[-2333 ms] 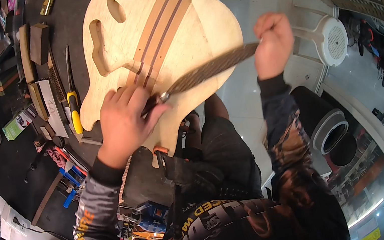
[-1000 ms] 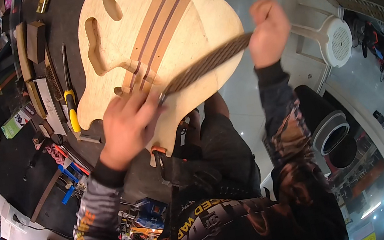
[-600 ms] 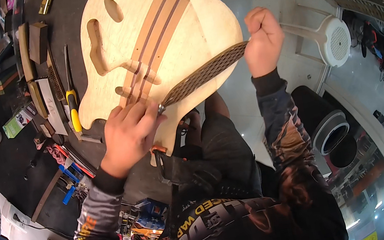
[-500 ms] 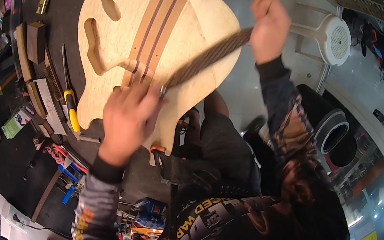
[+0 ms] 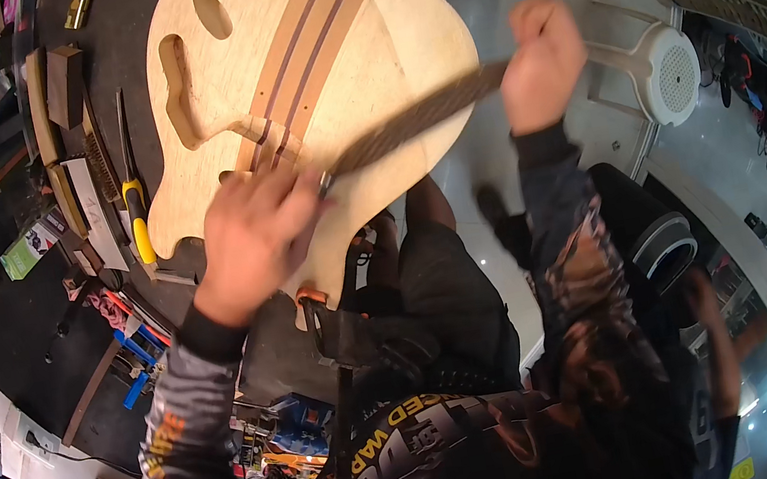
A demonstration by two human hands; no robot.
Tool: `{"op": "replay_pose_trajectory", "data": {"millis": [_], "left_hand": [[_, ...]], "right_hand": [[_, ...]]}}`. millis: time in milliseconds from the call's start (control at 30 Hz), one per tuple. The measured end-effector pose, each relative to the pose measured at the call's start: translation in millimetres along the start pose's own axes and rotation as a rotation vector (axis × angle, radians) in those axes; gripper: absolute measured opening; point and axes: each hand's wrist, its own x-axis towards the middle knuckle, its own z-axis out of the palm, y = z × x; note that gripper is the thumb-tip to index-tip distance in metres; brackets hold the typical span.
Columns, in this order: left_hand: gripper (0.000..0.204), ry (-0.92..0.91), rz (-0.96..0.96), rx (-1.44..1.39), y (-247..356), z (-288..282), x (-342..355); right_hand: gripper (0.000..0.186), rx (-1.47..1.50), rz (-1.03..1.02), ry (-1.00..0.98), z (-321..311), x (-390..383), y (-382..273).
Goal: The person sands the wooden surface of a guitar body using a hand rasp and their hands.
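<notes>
A pale wooden guitar body (image 5: 416,41) with a brown striped centre band and routed cavities lies across the edge of the dark bench. Over its lower right edge runs a long dark rasp (image 5: 419,120) with a latticed face, slightly blurred. My left hand (image 5: 255,230) is closed around the rasp's near end, where a bit of metal shows beside the thumb; the grip itself is mostly hidden. Closed in a fist, my right hand (image 5: 541,61) holds the far end, beyond the body's right edge. An orange-tipped clamp (image 5: 311,297) sits at the body's near horn.
A yellow-handled screwdriver (image 5: 138,220), wood blocks (image 5: 65,87) and a brush (image 5: 100,160) lie left of the body on the bench (image 5: 33,329). To the right stand a white stool (image 5: 671,75) and a black cylindrical bin (image 5: 657,239). Another person's arm (image 5: 714,336) shows at lower right.
The guitar body appears slightly further left in view. My right hand and the rasp's far end sit a touch lower. Another person has come into view at lower right, near the bin.
</notes>
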Motion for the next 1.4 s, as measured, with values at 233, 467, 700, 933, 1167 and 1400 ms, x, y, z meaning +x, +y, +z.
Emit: {"op": "replay_pose_trajectory", "data": {"millis": [233,467,700,933,1167,1400], "left_hand": [[0.040,0.044,-0.010,0.026,4,13,40],[0.048,0.020,0.026,-0.044,3,5,-11],[0.039,0.082,-0.026,0.001,9,14,41],[0.039,0.002,-0.084,-0.055,17,-2,-16],[0.033,0.130,-0.054,0.063,-5,8,73],[0.046,0.031,-0.065,-0.045,7,3,-19]], "right_hand": [[0.019,-0.034,-0.039,-0.071,-22,44,30],[0.018,-0.027,0.027,-0.009,-7,-12,-4],[0.015,-0.097,-0.057,-0.046,-14,49,22],[0.016,0.070,-0.009,-0.123,-1,3,8],[0.012,-0.139,-0.068,-0.100,-12,106,49],[0.015,-0.039,-0.066,-0.187,7,1,6]]}}
